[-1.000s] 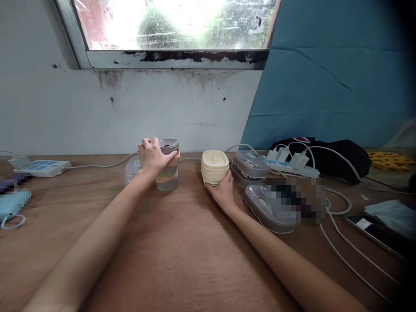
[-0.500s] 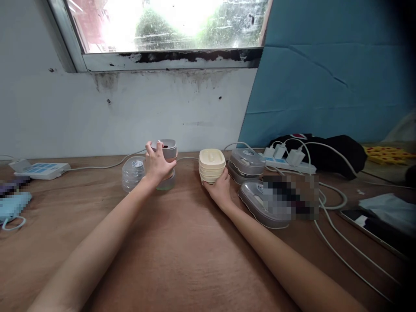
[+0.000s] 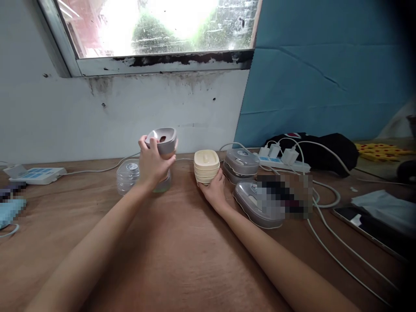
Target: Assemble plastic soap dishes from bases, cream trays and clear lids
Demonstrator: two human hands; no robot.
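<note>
My left hand (image 3: pixel 152 162) is closed around a grey rounded-square plastic bowl (image 3: pixel 167 146) with a dark oval hole in it. The bowl is tilted and held above a clear, greenish container (image 3: pixel 163 185), which is partly hidden by my hand and wrist. My right hand (image 3: pixel 213 189) wraps round the lower right side of a stack of cream plastic bowls (image 3: pixel 207 160). That stack stands upright on the table, its top bowl showing a raised oval in the middle. Left of my left hand is a stack of clear ribbed plastic lids (image 3: pixel 127 177) with a round label.
Grey translucent lidded cases (image 3: pixel 240 162) stand right of the cream stack, and another case (image 3: pixel 253 206) lies nearer. Power strips (image 3: pixel 42 174) with cables sit on both sides. A phone (image 3: pixel 360 225), a black cloth (image 3: pixel 328 151) and a yellow object (image 3: pixel 385 151) lie at the right.
My left hand has lifted the grey bowl and tilted it, opening a larger gap above the clear container. My right hand stays on the cream stack. The whole view has shifted slightly.
</note>
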